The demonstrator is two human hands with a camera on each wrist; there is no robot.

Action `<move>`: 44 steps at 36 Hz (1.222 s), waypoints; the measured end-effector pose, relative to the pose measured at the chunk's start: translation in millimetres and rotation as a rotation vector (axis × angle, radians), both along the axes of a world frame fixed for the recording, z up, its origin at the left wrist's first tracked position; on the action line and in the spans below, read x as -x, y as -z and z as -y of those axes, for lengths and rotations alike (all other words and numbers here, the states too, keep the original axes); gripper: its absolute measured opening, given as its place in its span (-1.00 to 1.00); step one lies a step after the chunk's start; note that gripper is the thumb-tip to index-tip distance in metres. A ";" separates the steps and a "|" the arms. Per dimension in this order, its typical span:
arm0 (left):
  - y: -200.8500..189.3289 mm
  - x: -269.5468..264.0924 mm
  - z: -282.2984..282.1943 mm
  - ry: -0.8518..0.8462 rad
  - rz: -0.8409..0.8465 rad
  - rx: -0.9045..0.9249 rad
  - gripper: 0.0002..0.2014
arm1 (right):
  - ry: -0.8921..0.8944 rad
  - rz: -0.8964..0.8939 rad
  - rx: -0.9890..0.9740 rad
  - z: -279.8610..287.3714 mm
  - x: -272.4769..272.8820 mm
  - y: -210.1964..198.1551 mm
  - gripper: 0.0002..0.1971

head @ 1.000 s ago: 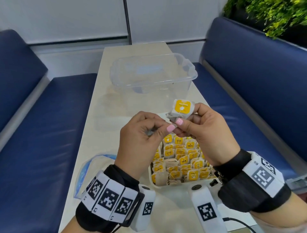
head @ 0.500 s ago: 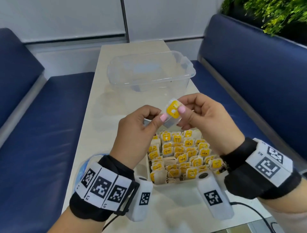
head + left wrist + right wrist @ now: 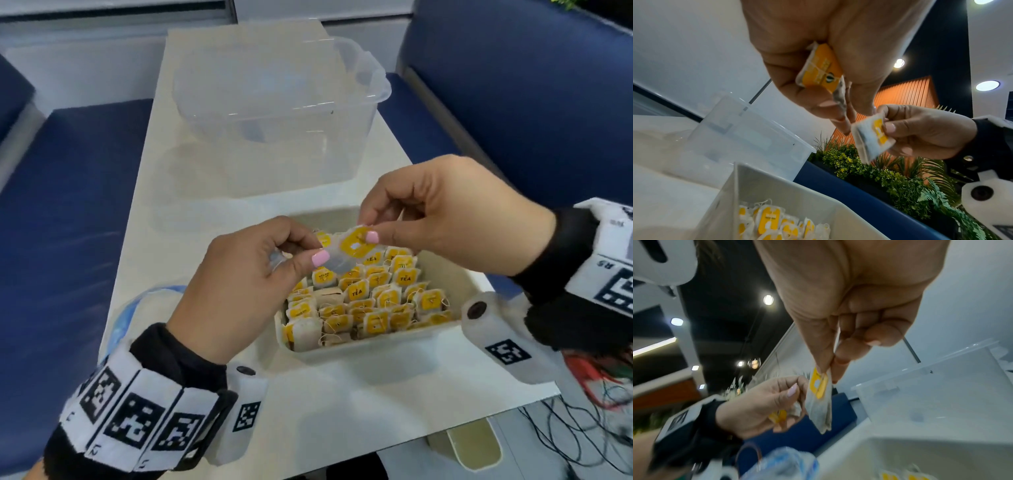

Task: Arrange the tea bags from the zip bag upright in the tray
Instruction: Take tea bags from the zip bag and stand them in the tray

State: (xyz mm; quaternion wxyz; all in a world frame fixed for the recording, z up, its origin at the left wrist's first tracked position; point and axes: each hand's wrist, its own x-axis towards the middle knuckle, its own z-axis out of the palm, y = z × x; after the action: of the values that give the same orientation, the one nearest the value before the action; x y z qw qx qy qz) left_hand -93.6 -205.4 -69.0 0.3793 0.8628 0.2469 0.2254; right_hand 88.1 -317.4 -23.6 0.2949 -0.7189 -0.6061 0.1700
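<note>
Two hands are meeting above the tray [image 3: 455, 274], and each view is telling a different part of it. From the head camera, the right hand [image 3: 442, 212] is pinching a tea bag [image 3: 352, 248] by its yellow tag between thumb and forefinger, while the left hand [image 3: 239, 284] is touching the bag's lower corner with its thumb. The left wrist camera is revealing what the head view is hiding: a second tea bag [image 3: 821, 68] is sitting tucked in the left palm, fingers curling round it. The right wrist view is showing the pinched bag [image 3: 820, 400] hanging edge-on, with the zip bag [image 3: 783, 462] lying blurred below, left of the tray. Many tea bags are already standing upright in rows in the tray, and a clear plastic container [image 3: 274, 102] is resting farther back on the table [image 3: 342, 411]. Compared with half a second ago, both hands are sitting lower, closer to the tray's far end.
</note>
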 end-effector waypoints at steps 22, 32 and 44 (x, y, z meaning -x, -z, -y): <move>18.5 8.8 -10.9 -0.052 -0.131 0.052 -0.85 | -0.192 0.323 0.565 17.1 -14.2 37.6 -0.91; 16.2 16.5 -16.7 -0.071 -0.121 0.030 -0.88 | -0.270 0.373 0.500 -11.7 9.1 57.0 -0.86; 18.1 31.3 -9.7 -0.104 -0.097 0.068 -0.90 | -0.362 0.482 0.595 -40.5 24.2 67.8 -0.85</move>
State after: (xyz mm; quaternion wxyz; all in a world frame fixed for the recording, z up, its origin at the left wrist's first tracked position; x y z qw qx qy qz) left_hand -124.9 -195.7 -87.1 0.3837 0.8454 0.3169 0.1943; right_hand 63.9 -276.9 -91.4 -0.1100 -0.6739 -0.6986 0.2136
